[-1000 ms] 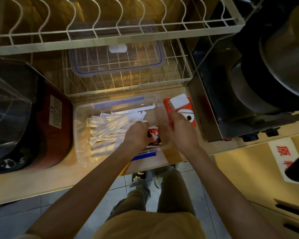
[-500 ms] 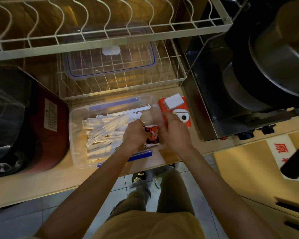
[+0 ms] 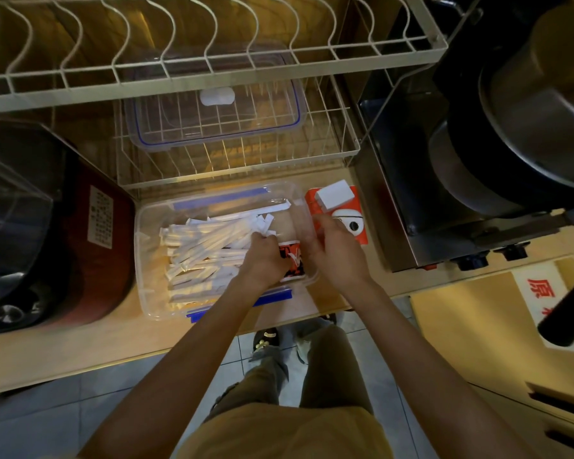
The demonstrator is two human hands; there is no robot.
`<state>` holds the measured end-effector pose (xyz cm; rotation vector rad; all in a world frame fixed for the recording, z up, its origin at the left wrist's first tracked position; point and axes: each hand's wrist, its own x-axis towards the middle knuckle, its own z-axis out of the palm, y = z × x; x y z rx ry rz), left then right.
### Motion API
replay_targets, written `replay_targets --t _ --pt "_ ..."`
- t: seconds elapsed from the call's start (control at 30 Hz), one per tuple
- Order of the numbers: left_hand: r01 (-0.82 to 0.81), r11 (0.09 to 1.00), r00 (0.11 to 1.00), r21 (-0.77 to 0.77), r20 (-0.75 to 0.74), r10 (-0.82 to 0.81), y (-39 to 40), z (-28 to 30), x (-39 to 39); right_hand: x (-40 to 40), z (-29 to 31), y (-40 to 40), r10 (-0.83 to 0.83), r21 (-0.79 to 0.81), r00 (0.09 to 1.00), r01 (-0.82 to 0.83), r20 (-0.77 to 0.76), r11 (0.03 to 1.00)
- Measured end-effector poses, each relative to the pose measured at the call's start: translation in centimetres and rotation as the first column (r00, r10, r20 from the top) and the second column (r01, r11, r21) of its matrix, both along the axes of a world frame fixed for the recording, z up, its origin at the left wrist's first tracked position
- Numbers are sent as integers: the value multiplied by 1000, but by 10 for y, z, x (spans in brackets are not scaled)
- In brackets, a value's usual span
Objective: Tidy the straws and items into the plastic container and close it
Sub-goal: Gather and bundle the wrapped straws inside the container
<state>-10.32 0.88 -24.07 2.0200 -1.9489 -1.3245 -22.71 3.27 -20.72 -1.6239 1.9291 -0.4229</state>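
Plastic container [image 3: 153,260] sits open on desk [image 3: 63,346], wrapped straws [image 3: 199,256] piled inside. Left hand [image 3: 265,260] grips red packet [image 3: 290,260] at right end; right hand [image 3: 337,256] clasps container's wall. Lay packet flat, below rim, so lid [image 3: 212,127] seats.

A: The left hand [image 3: 265,256] covers the right ends of the wrapped straws [image 3: 206,250], and both hands hide most of that red and black packet [image 3: 291,260], so its print is unreadable.

B: Yeah, and the right hand [image 3: 337,253] blocks the lower left of the red carton [image 3: 345,213]. The label on the dark red appliance [image 3: 100,217] is too small to read. The red characters on the sign [image 3: 540,294] get cut off by the frame edge.
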Motion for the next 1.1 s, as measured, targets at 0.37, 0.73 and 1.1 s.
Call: replay_targets --t 0.37,0.73,1.1 --pt "93 996 990 -5 -104 -93 6 35 18 -6 4 -3 9 36 1000 -9 -21 999" --pt "206 953 949 -222 283 -139 20 24 114 39 3 -25 316 -139 944 -327 -96 935" --pt "361 931 847 -44 434 -308 16 7 124 65 -13 -59 486 251 708 -417 -512 873"
